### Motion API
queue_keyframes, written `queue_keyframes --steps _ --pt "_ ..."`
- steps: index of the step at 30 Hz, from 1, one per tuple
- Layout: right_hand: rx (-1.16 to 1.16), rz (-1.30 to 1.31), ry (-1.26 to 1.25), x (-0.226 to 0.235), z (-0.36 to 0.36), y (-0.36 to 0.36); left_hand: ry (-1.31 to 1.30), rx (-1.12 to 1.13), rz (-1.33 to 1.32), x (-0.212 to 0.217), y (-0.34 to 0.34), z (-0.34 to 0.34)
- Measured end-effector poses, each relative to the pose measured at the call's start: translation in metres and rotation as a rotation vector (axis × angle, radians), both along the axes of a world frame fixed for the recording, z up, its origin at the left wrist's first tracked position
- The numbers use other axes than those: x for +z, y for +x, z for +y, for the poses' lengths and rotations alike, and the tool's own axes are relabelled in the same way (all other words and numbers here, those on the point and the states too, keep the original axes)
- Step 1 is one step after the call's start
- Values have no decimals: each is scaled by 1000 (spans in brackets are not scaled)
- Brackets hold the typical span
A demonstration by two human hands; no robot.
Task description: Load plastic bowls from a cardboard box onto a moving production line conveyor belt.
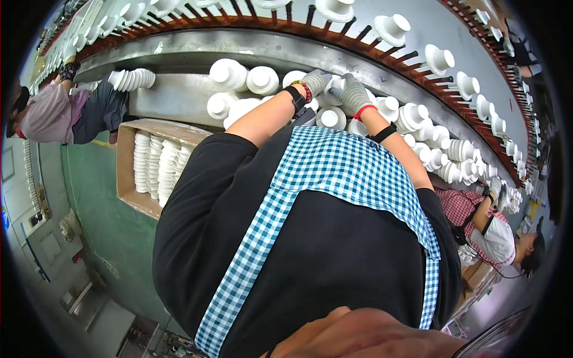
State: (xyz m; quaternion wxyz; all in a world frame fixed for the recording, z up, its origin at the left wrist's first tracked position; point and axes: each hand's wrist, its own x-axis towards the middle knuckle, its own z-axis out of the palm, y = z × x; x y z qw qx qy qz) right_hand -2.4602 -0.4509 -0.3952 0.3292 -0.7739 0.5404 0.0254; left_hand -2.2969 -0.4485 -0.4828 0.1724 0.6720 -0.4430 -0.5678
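Note:
My left hand (315, 83), in a grey-striped work glove, reaches over the metal bench among white flanged cups. Close beside it is my right hand (354, 95), gloved the same way, its thumb and fingers apart around the white flanged cup (334, 85) between the two hands. Both hands appear curled on that cup, though the left fingertips are partly hidden. Around them stand more cups, among them one cup (330, 118) just below the hands and a larger one (228, 74) to the left. Farther right, stacked cups (413, 116) lie on their sides.
Beyond the bench (179, 89) runs a curved rack of dark pegs (310, 15), with white cups (392, 28) on some. A cardboard box (128, 164) of stacked cups stands at my left. Co-workers are at far left (92, 113) and right (492, 230).

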Motion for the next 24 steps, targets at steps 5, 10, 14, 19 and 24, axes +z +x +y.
queue_keyframes --steps 5,10,14,19,24 --pt "-89 -29 82 -14 -10 -1 293 199 159 -19 0 -19" --pt "-101 -24 114 -27 -17 0 285 129 111 -12 3 -16" --pt "-76 -21 140 -33 -20 -2 215 -25 35 25 -1 -12" --pt "-144 -72 176 -33 -22 -8 279 145 118 49 -6 -7" --pt "-204 -210 245 -15 -25 -15 270 272 271 25 -2 -9"
